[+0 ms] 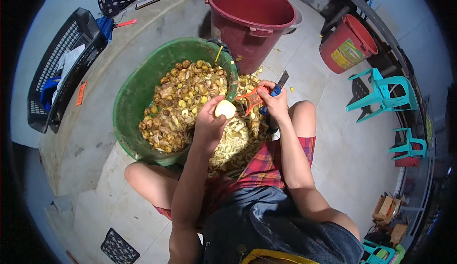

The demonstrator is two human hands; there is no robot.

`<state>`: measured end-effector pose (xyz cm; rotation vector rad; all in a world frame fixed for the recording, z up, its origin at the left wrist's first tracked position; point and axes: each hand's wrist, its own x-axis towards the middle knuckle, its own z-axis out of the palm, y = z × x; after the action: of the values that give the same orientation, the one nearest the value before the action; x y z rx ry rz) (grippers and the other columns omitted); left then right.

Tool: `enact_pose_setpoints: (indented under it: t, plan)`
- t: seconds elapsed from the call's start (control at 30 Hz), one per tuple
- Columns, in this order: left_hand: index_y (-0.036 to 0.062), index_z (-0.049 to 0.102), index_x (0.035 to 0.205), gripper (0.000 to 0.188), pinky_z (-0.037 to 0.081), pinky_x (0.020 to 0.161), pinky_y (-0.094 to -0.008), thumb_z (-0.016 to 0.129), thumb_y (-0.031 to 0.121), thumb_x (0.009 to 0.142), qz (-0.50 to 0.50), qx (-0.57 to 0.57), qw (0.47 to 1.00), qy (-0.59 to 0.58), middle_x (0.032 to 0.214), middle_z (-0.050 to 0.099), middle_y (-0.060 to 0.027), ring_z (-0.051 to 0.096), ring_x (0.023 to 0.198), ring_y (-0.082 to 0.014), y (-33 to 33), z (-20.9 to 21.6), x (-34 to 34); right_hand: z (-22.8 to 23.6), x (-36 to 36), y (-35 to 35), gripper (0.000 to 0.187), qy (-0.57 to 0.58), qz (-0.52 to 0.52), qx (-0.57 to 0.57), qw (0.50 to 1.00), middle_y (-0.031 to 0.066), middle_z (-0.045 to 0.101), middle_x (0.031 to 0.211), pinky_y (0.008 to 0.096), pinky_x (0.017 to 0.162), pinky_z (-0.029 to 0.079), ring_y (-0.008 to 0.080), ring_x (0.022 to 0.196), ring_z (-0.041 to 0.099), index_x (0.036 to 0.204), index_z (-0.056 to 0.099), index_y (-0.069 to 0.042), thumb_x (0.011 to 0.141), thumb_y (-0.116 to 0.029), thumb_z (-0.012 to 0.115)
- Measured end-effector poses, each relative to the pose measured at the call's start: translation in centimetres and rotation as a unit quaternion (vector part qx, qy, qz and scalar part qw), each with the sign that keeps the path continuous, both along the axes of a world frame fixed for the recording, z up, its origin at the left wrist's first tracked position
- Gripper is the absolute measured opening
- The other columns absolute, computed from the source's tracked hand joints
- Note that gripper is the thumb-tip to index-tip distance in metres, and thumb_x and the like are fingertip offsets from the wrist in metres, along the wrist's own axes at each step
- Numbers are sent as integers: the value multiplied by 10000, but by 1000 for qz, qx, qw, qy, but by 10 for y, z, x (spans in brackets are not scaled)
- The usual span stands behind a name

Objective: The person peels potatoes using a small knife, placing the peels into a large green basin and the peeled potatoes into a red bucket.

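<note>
My left hand (pixel 210 123) grips a pale peeled potato (pixel 225 109), its smooth cut face turned up. In my right hand (pixel 277 103), closed, is an orange peeler (pixel 253 99) pointing toward the potato, a small gap apart from it. A dark blade (pixel 283 79) and blue pieces also stick out around the right fingers; how they are held is partly hidden. Left of my hands stands a large green tub (pixel 124 107) with brown-skinned potatoes (pixel 173 80) and peelings in it. Below my hands, between my legs, lies a heap of pale peelings (pixel 233 149).
A tall dark red bin (pixel 238 40) rises just beyond the green tub. Farther right are a smaller red bucket (pixel 340 54) and turquoise plastic chairs (pixel 383 92). A black crate (pixel 71 69) with cloths sits on a raised ledge (pixel 90 135) at left. Cardboard boxes (pixel 385 209) lie at lower right.
</note>
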<state>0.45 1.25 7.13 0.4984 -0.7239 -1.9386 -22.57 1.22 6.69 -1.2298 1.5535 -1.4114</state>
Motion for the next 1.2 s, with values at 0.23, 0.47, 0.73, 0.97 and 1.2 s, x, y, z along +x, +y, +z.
enact_pose_setpoints:
  t: [0.23,0.47,0.73,0.97,1.2]
  plan:
    - [-51,370,1307,842,419,976,-335,855,272,699,-34,8,999,28,1166,535,-99,535,1093,-211,6,-9,-10,-1,-3,-11,190,20,-14,-56,998,-32,578,754,212,594,412,52,655,506,913,659,-1,824,-150,735]
    - [-42,428,1286,691,368,988,-330,768,315,803,-22,5,997,74,1181,543,-80,504,1113,-177,7,-16,-17,-10,4,-10,173,27,-26,-83,996,-40,580,727,203,573,410,44,635,510,941,661,2,838,-129,712]
    - [-10,499,1205,446,388,935,-332,665,267,898,41,77,988,131,1161,566,-79,511,1067,-182,9,-27,-18,-15,8,-12,156,9,-32,-107,994,8,638,793,226,648,470,81,724,596,924,662,16,818,-85,716]
    - [23,492,1165,462,414,753,-320,303,423,1033,-20,178,969,172,1021,562,-111,483,826,-186,-7,-37,-12,-3,-13,-10,168,-32,-87,-109,990,12,659,817,234,697,480,75,742,590,951,673,5,819,-83,728]
    - [32,462,1243,522,473,898,-340,376,484,998,-55,170,981,-73,1077,566,-174,550,983,-207,-39,-147,-55,22,-57,-4,189,-10,-102,-127,987,8,619,778,224,587,453,74,660,559,1007,663,-13,843,-93,714]
